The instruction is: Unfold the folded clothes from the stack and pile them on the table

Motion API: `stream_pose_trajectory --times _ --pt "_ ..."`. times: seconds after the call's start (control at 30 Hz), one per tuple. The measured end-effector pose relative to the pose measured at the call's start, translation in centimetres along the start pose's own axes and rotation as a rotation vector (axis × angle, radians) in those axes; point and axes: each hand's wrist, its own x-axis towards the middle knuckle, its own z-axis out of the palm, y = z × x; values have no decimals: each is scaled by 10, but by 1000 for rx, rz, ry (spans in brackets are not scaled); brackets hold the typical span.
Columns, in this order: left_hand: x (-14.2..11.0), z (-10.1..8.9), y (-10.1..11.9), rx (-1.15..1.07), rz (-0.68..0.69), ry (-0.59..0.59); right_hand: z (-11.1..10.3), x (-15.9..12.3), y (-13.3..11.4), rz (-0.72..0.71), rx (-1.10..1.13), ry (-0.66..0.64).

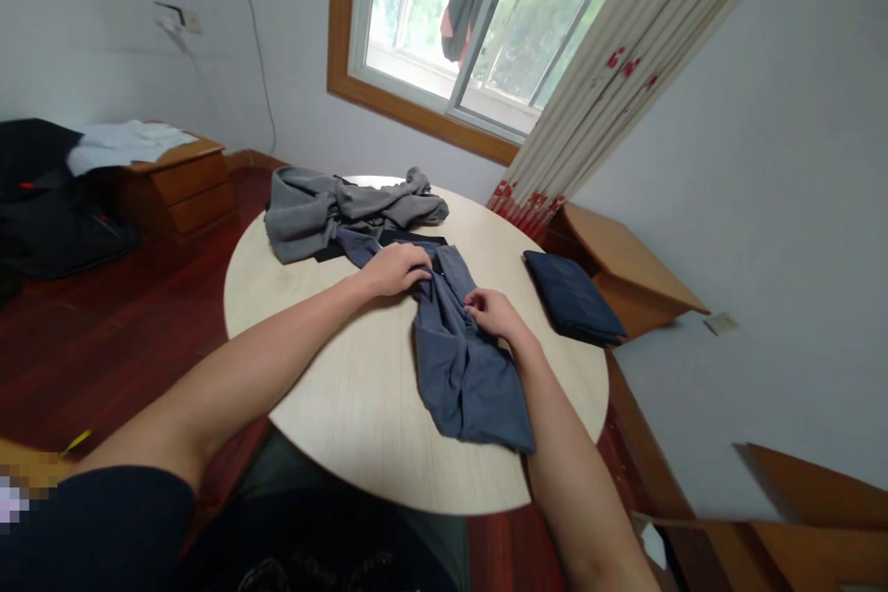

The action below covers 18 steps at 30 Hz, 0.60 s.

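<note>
A grey-blue garment point(468, 375) lies crumpled on the round table point(333, 407), its wider end towards me. Its upper part runs back to the left, under a heap of grey clothing point(305, 213). My left hand point(399, 268) rests at the garment's upper left edge, fingers bent and closed on the cloth. On its right side, my right hand point(491, 310) pinches a bit of the fabric between thumb and fingers. Some fingertips are hidden in the folds.
A folded dark navy garment point(573, 296) lies near the table's right edge. Behind it stands a wooden cabinet point(624, 259) against the wall. A curtain point(624, 65) hangs by the window. At left are a drawer unit point(194, 194) with white cloth and a black bag point(55, 213).
</note>
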Motion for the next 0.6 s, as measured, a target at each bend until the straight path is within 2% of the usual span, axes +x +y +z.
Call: stream_pose_trajectory --times 0.07,0.13,0.23,0.27,0.33,0.43,0.53,0.6 --pt "1 -9 -2 30 14 135 -7 1 7 -4 16 140" --pt "3 -18 -6 34 32 311 -20 -1 20 11 83 367" --pt "4 -28 -14 15 61 593 -39 -5 45 106 224 693" --pt "4 -31 -16 10 56 669 -43 -7 52 144 250 746" --pt "5 -33 -18 8 32 751 -45 -8 62 206 252 729" --pt "4 -29 -20 31 25 706 -38 -8 63 253 185 610" --pt "4 -18 -21 56 12 570 -26 -5 52 181 142 537" --pt "5 -9 -22 68 -25 443 -19 -2 44 123 94 432"
